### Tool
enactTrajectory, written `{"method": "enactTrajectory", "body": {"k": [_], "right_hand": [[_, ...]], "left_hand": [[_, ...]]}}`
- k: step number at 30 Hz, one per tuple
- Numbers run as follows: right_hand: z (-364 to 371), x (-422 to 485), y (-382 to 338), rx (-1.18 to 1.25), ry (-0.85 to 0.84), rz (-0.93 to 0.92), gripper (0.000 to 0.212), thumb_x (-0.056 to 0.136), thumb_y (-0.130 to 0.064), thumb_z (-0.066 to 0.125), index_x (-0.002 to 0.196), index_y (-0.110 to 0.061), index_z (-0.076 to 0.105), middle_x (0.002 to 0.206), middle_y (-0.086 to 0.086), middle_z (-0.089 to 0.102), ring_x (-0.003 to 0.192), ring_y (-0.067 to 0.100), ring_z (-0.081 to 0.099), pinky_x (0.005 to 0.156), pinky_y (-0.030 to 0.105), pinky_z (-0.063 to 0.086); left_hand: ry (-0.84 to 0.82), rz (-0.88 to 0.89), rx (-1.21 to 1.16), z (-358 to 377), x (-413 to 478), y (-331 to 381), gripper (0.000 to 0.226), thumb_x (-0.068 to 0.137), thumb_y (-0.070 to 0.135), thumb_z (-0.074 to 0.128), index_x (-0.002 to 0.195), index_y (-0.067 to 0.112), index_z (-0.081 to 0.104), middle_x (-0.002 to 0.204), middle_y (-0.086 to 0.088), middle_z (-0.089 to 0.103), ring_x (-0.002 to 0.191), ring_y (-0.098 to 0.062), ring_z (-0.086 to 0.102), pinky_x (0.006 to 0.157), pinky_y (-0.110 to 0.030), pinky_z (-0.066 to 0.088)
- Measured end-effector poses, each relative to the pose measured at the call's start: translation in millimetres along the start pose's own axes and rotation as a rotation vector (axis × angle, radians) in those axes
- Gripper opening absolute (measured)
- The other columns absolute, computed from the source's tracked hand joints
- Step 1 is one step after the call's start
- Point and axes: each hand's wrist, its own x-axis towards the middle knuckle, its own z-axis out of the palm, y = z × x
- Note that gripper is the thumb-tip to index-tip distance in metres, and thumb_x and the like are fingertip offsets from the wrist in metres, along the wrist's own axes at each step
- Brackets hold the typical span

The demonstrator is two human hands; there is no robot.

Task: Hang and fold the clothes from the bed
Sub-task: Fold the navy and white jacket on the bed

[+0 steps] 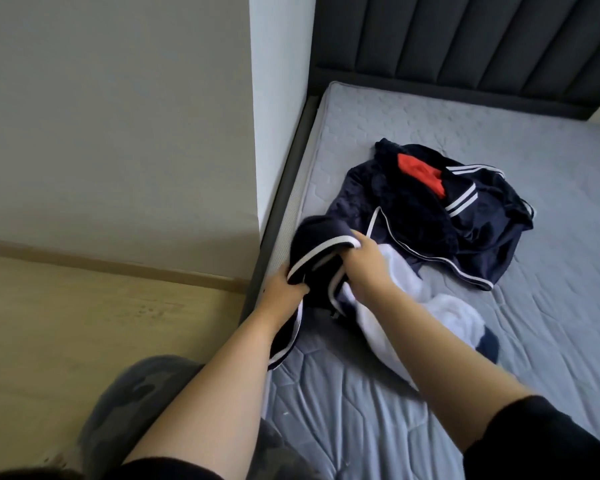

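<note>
Pale wall [101, 133] and wooden floor [84, 306] fill the left side, and the bed's grey quilted mattress [499, 341] begins just past the white corner. You stand at its near left edge.

Your left hand [281, 289] has its fingers curled round a bunched fold of the navy garment [319, 237], and dark cloth with a white stripe hangs below your wrist. Just to the right, your right hand [364, 261] grips the same garment at its white-trimmed band, fingers folded over the edge. The cloth sits bundled between both hands, raised slightly off the mattress.

My read is that you are picking out one piece to fold or hang. Lift it clear before spreading it. Then slide each hand outward along the trimmed band until it runs taut, so the fabric drops flat rather than twisted.

A white garment [454, 313] lies under your right forearm and may drag along. Further right, well apart from your fingers, the navy pile [413, 209] with a red piece [418, 171] waits.
</note>
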Motion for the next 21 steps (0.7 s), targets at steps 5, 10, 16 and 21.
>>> {"method": "enactTrajectory", "body": {"k": [5, 10, 16, 21], "right_hand": [[26.4, 7.1, -14.4, -0.161, -0.295, -0.088, 0.035, 0.082, -0.021, 0.068, 0.116, -0.020, 0.058, 0.118, 0.007, 0.063, 0.110, 0.025, 0.060, 0.094, 0.034, 0.050], [4.1, 5.2, 54.2, -1.093, -0.443, 0.039, 0.122, 0.063, -0.062, 0.075, 0.152, -0.027, -0.002, 0.159, 0.002, 0.005, 0.145, 0.025, 0.012, 0.113, 0.054, 0.019], [3.9, -17.5, 100.0, -0.966, -0.451, 0.051, 0.074, 0.086, -0.021, 0.055, 0.149, -0.021, 0.017, 0.118, 0.011, 0.060, 0.108, 0.030, 0.058, 0.083, 0.031, 0.039], [6.4, -9.9, 18.4, -0.265, -0.258, 0.002, 0.019, 0.083, -0.010, 0.056, 0.088, -0.023, 0.069, 0.079, -0.003, 0.062, 0.072, 0.011, 0.056, 0.064, 0.020, 0.044]], "left_hand": [[0.338, -0.315, -0.490, -19.2, 13.0, 8.0, 0.032, 0.094, 0.005, 0.045, 0.123, -0.003, 0.056, 0.089, -0.016, 0.062, 0.075, -0.023, 0.059, 0.061, -0.022, 0.049], [0.372, -0.412, -0.438, -29.8, 9.9, 6.5, 0.041, 0.083, 0.013, 0.060, 0.121, 0.000, 0.057, 0.110, -0.021, 0.064, 0.100, -0.034, 0.063, 0.092, -0.044, 0.050], [0.593, 0.019, 0.339, -22.9, -4.0, 10.4, 0.095, 0.077, 0.002, 0.062, 0.153, 0.017, 0.006, 0.157, -0.015, 0.015, 0.145, -0.028, 0.014, 0.117, -0.041, 0.018], [0.810, 0.062, 0.317, -35.9, -8.9, 22.1, 0.086, 0.079, -0.007, 0.051, 0.152, 0.012, 0.009, 0.158, -0.016, 0.008, 0.146, -0.029, 0.007, 0.117, -0.043, 0.013]]}}
